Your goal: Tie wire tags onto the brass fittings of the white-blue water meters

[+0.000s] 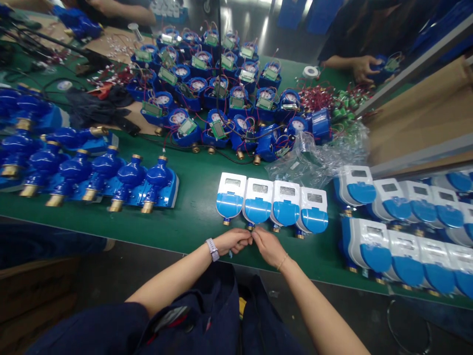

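Several white water meters with blue flip covers stand in a short row on the green table, and the second one from the left is nearest to my hands. Just below its brass fitting, my left hand and my right hand meet with fingers pinched together at the tips. Whatever they hold is hidden or too small to name. A tiny bluish bit shows under my left fingers. The row's leftmost meter and rightmost meter lie untouched on either side.
Blue meter bodies with brass ends line the left. Behind are several open meters with circuit boards and wires. Clear plastic bags and more finished meters lie right. A co-worker's hand holds a meter across the table.
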Available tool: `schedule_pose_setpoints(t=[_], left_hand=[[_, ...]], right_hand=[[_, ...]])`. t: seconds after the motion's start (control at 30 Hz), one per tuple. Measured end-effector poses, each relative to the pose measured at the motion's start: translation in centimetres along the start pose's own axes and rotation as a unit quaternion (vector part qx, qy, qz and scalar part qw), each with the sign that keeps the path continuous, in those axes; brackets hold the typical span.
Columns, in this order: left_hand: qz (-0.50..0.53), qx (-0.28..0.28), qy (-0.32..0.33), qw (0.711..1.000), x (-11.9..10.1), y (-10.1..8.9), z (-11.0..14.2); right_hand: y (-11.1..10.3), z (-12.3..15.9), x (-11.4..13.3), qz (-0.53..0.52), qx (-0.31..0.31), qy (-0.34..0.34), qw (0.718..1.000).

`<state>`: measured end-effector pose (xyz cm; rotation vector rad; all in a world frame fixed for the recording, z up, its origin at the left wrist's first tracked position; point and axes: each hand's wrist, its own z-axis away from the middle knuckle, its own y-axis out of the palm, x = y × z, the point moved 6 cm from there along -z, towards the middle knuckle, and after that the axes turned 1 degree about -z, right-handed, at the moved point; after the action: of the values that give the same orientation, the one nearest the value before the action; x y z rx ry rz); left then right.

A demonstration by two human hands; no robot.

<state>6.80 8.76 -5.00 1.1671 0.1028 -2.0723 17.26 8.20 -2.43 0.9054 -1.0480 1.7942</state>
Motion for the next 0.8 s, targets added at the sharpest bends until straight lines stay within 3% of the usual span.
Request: schedule_pose_setpoints(t=[0.07, 0.17, 0.23, 0.33, 0.4, 0.43, 0.53, 0.6, 0.67, 0.8], left_hand=[[-0.033, -0.042, 0.039, 0.998, -0.7, -0.6, 0.0], [-0.129, -0.125, 0.127, 0.975, -2.3, -1.4, 0.4], [-0.106, -0.104, 0.105, 0.983, -2.0, -1.3, 0.2], [0.031, -0.012, -0.01, 0.999, -0.2, -0.3, -0.3], [0.072, -0.005, -0.041, 0.997, 0.5, -0.1, -0.5], [0.055, -0.025, -0.024, 0.998, 0.4, -0.3, -0.6], [-0.066, -0.128, 0.086, 0.986, -0.9, -1.4, -0.5], [-0.098, -0.143, 0.117, 0.978, -1.5, -1.6, -0.3], [-0.034, -0.097, 0.064, 0.993, -0.9, -1.3, -0.5], [0.14, 0.018, -0.075, 0.987, 0.6, -0.2, -0.7]], right_hand=[[0.3, -0.2, -0.8, -0.067, 0.0, 0.065, 0.996], [1.5, -0.1, -2.3, -0.207, 0.036, 0.181, 0.961], [1.3, -0.2, -2.0, -0.184, 0.055, 0.154, 0.969], [-0.3, -0.6, -0.4, -0.01, 0.036, 0.024, 0.999], [-0.8, -0.8, 0.4, 0.058, 0.018, -0.023, 0.998], [-0.7, -0.8, 0.2, 0.052, 0.014, -0.014, 0.998], [0.7, -0.8, -1.7, -0.091, 0.036, 0.125, 0.987], [1.7, -0.5, -2.6, -0.188, 0.053, 0.201, 0.96], [1.5, -0.5, -2.5, -0.184, 0.054, 0.185, 0.964], [-0.4, -0.8, -0.5, 0.002, 0.036, 0.035, 0.999]])
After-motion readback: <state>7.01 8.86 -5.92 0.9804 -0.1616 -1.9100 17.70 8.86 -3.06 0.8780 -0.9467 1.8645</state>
